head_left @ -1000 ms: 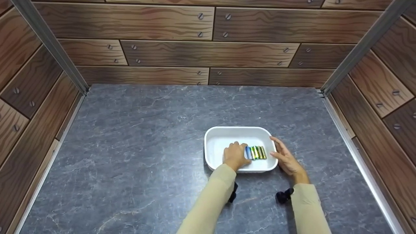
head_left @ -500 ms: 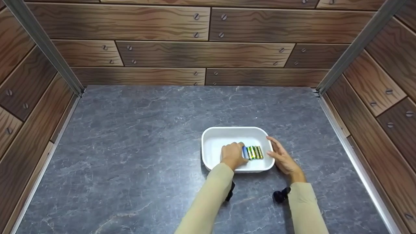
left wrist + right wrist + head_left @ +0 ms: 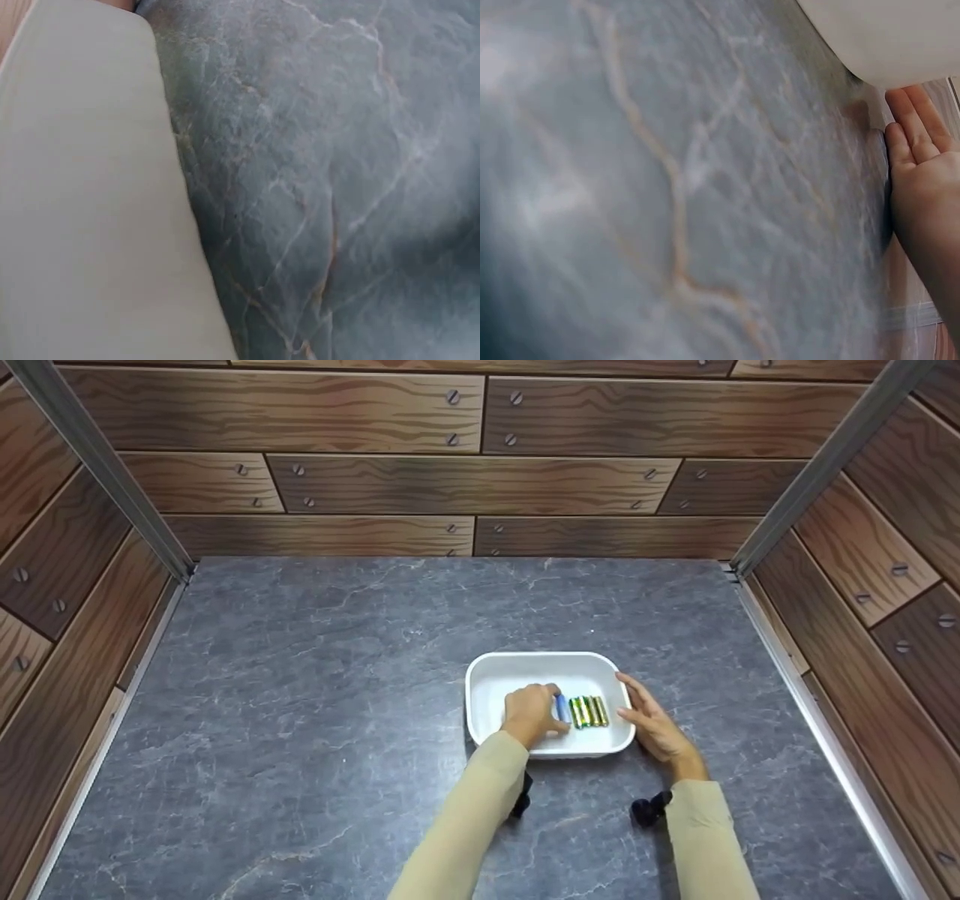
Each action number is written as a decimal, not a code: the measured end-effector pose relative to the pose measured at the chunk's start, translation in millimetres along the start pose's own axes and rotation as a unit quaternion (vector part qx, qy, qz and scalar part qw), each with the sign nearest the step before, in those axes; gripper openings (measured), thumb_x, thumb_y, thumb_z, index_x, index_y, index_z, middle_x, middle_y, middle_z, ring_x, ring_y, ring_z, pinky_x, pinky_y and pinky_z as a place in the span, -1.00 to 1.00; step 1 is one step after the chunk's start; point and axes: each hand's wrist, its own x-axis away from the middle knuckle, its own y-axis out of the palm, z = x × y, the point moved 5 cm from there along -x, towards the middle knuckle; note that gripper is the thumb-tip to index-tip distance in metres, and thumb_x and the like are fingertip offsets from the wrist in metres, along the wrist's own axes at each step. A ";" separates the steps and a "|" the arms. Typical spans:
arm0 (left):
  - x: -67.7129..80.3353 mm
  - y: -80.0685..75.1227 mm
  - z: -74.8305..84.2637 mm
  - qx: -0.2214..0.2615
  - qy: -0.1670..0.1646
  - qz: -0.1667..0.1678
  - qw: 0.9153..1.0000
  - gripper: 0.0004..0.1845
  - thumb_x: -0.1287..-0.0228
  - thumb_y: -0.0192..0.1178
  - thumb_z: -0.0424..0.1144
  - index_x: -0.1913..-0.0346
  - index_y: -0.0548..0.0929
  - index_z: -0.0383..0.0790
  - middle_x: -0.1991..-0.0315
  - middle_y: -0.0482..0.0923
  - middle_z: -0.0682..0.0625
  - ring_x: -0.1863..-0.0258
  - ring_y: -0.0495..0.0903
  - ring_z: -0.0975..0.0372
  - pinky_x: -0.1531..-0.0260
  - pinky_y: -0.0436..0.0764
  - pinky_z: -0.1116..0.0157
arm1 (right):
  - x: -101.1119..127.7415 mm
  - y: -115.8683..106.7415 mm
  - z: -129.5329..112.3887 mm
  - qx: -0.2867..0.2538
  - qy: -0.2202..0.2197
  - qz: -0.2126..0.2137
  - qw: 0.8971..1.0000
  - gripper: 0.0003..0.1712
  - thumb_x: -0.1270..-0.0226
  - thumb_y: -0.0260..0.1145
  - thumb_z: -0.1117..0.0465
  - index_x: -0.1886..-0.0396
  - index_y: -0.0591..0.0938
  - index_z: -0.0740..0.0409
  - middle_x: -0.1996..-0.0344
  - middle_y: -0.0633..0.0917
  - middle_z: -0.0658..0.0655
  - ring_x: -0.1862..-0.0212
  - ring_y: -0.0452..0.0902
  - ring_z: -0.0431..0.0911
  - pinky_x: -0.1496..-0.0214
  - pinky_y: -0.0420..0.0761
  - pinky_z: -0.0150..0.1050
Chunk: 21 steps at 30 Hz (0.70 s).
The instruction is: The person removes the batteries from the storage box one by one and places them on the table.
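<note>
In the head view, a white rectangular tub (image 3: 536,658) with rounded corners stands on the dark marbled surface. My left hand (image 3: 529,711) is inside it, pinching a blue battery (image 3: 562,709) by its two ends between thumb and forefinger. Right of that, several green and gold batteries (image 3: 589,711) lie side by side in a row, with a small gap to the blue one. My right hand (image 3: 657,725) rests against the tub's right end, thumb and fingertip at the rim. The right wrist view shows its straight fingers (image 3: 911,124) just below the tub wall (image 3: 900,37).
The marbled tabletop (image 3: 300,675) spreads left of and behind the tub. Wood-patterned panels (image 3: 480,484) wall it in at the back and both sides, with metal posts (image 3: 817,472) in the corners. The left wrist view shows mostly sleeve (image 3: 90,180) and tabletop.
My left hand has shifted left within the tub, drawing the blue battery away from the green and gold row. My right hand stays at the tub's right end.
</note>
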 end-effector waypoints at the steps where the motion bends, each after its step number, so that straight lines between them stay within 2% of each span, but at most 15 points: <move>1: 0.5 -1.6 -0.8 0.002 0.001 -0.001 1.000 -0.37 0.10 0.44 0.20 -0.11 0.61 0.14 0.06 0.71 0.09 0.11 0.69 0.20 0.19 0.63 0.23 | -0.1 0.1 -0.2 0.001 0.002 0.000 1.000 -0.21 -0.34 0.09 0.43 -0.51 0.01 0.18 -0.29 0.28 -0.25 -0.24 0.37 -0.42 -0.22 0.45 -0.45; 8: 3.0 -10.3 -4.9 0.013 0.021 0.006 1.000 -0.36 0.12 0.45 0.22 -0.11 0.61 0.18 0.05 0.71 0.06 0.12 0.69 0.18 0.22 0.64 0.21 | -0.5 0.3 1.1 -0.004 -0.006 -0.012 1.000 -0.21 -0.36 0.08 0.43 -0.51 -0.01 0.21 -0.26 0.34 -0.32 -0.24 0.38 -0.43 -0.22 0.45 -0.46; 15: 9.5 -25.4 -9.6 0.047 0.052 0.027 0.997 -0.36 0.14 0.48 0.17 -0.10 0.62 0.14 0.03 0.71 0.05 0.09 0.69 0.14 0.22 0.63 0.17 | -0.7 0.5 2.1 -0.007 -0.018 -0.020 1.000 -0.22 -0.36 0.08 0.43 -0.51 0.00 0.22 -0.26 0.39 -0.35 -0.26 0.37 -0.43 -0.23 0.44 -0.46; 21: 18.0 -39.5 -17.5 0.051 0.071 0.048 0.995 -0.36 0.15 0.48 0.18 -0.10 0.62 0.15 0.10 0.72 0.04 0.20 0.69 0.14 0.32 0.64 0.16 | -0.1 0.9 -0.3 0.002 -0.017 -0.023 1.000 -0.25 -0.37 0.05 0.42 -0.50 0.01 0.19 -0.26 0.36 -0.33 -0.26 0.34 -0.45 -0.24 0.41 -0.49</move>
